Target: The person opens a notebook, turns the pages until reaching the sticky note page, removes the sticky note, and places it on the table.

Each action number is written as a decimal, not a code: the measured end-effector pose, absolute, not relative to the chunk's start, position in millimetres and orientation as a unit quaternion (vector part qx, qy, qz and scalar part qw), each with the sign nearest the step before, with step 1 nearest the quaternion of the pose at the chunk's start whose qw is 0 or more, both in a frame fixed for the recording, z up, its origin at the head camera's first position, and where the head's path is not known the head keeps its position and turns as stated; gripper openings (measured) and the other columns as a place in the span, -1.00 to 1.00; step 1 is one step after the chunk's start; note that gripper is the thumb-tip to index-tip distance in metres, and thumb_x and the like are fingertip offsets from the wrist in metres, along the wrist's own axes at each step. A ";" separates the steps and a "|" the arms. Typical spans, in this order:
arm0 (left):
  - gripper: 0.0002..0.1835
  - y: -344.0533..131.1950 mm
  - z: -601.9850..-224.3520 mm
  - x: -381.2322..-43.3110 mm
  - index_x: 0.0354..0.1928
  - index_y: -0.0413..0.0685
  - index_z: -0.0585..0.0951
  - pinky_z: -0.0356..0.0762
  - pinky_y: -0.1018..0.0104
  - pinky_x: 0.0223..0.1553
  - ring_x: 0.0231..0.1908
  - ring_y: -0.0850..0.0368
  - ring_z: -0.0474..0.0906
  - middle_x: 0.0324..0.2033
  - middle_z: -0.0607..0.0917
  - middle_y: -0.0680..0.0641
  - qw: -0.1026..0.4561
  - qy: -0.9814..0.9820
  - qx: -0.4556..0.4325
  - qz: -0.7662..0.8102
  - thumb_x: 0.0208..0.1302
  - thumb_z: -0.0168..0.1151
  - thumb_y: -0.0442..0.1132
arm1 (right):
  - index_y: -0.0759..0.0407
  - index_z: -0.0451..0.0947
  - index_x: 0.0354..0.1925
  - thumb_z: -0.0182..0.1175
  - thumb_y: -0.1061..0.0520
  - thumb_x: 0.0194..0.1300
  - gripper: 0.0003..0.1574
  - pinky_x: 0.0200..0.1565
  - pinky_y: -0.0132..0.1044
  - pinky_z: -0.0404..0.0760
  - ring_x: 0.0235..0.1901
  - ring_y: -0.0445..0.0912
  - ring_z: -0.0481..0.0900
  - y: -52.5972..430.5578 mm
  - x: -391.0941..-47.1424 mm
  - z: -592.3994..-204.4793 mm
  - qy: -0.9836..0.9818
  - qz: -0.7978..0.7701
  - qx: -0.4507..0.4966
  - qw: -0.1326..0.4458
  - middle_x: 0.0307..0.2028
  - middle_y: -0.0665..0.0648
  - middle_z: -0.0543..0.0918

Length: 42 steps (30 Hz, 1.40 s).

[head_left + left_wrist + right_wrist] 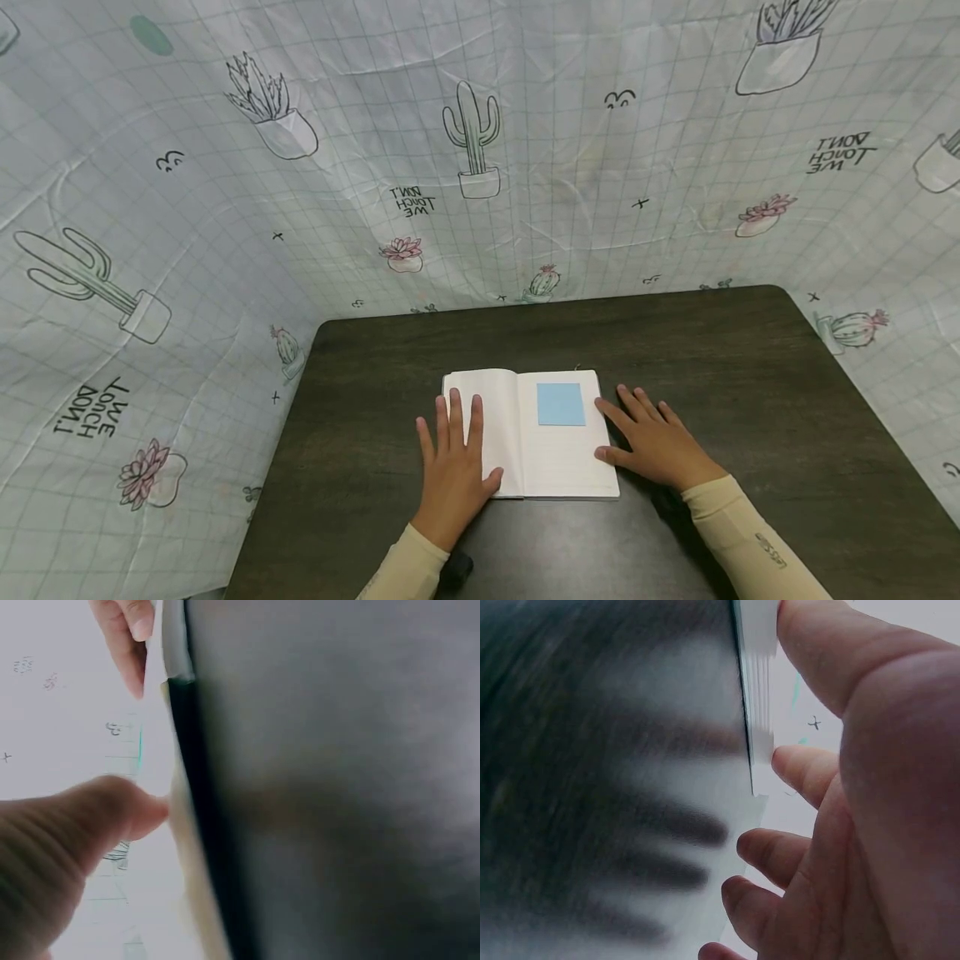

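An open notebook (558,471) with white pages lies on the dark table, and a square blue sticky note (561,404) sits near the top of its right page. My left hand (453,467) rests on the left page, fingers spread and straight, thumb at the lower edge. At the right edge is my right hand (652,446), its index fingertip and thumb at the page's side and the other fingers stretched out over the table. In the right wrist view the thumb and index fingertip are right at the stacked page edges (759,697). Neither hand grips anything.
The dark wood-grain table (360,400) has rounded far corners. Behind it and along both sides hangs a white grid-patterned cloth (555,167) printed with cacti and succulents. Beige sleeves (738,533) cover both forearms, with a dark device (455,573) below the left wrist.
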<state>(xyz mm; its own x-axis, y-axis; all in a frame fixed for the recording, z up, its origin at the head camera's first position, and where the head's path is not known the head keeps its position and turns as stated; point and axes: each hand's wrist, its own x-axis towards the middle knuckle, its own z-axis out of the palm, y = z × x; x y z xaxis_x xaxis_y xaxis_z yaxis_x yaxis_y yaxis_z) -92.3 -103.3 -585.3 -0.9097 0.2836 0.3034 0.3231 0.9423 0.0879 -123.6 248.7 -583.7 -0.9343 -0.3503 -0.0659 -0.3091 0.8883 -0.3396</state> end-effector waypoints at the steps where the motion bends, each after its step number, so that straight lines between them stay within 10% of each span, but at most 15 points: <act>1: 0.44 -102.1 -583.4 -93.9 0.77 -0.04 -0.06 -0.09 -0.54 0.53 0.70 -0.38 -0.14 0.73 -0.12 -0.32 0.136 -0.975 -0.164 -0.060 0.05 0.70 0.19 | -0.03 0.26 0.68 0.25 -0.52 0.43 0.11 0.47 0.56 0.09 0.62 0.46 0.10 248.8 -123.6 -583.8 0.970 -0.164 -0.170 0.063 0.64 0.44 0.19; 13: 0.07 -77.2 -581.1 -111.2 0.75 -0.10 0.07 0.18 -0.14 0.60 0.68 -0.30 0.05 0.70 0.05 -0.35 0.138 -0.951 -0.275 -0.021 0.23 0.36 -0.18 | 0.01 0.24 0.69 0.38 -0.35 0.41 0.11 0.48 0.55 0.09 0.63 0.44 0.09 243.2 -122.5 -577.5 0.968 -0.163 -0.185 0.051 0.66 0.41 0.17; 21: -0.05 -72.8 -582.6 -107.4 0.76 -0.05 0.00 0.09 -0.15 0.63 0.70 -0.26 -0.04 0.73 -0.02 -0.29 0.088 -0.961 -0.262 -0.013 0.57 0.16 0.19 | 0.02 0.24 0.69 0.33 -0.41 0.43 0.11 0.49 0.53 0.09 0.63 0.43 0.09 239.5 -121.8 -578.1 0.971 -0.153 -0.178 0.054 0.66 0.41 0.16; 27: 0.12 -74.2 -589.0 -108.0 0.78 0.06 -0.10 -0.08 -0.22 0.66 0.73 -0.19 -0.23 0.75 -0.16 -0.20 0.033 -0.969 -0.239 -0.046 0.48 -0.04 0.56 | 0.05 0.20 0.71 0.25 -0.47 0.46 0.14 0.51 0.52 0.06 0.64 0.42 0.07 233.6 -120.7 -578.4 0.969 -0.161 -0.175 0.058 0.68 0.39 0.13; 42: 0.20 -77.7 -603.5 -109.8 0.78 0.08 -0.12 -0.18 -0.26 0.66 0.73 -0.21 -0.30 0.75 -0.18 -0.19 -0.021 -0.973 -0.205 -0.102 0.39 -0.15 0.69 | 0.18 0.16 0.70 0.24 -0.45 0.48 0.17 0.50 0.51 0.09 0.64 0.38 0.10 229.0 -117.1 -580.2 0.968 -0.154 -0.192 0.054 0.70 0.28 0.14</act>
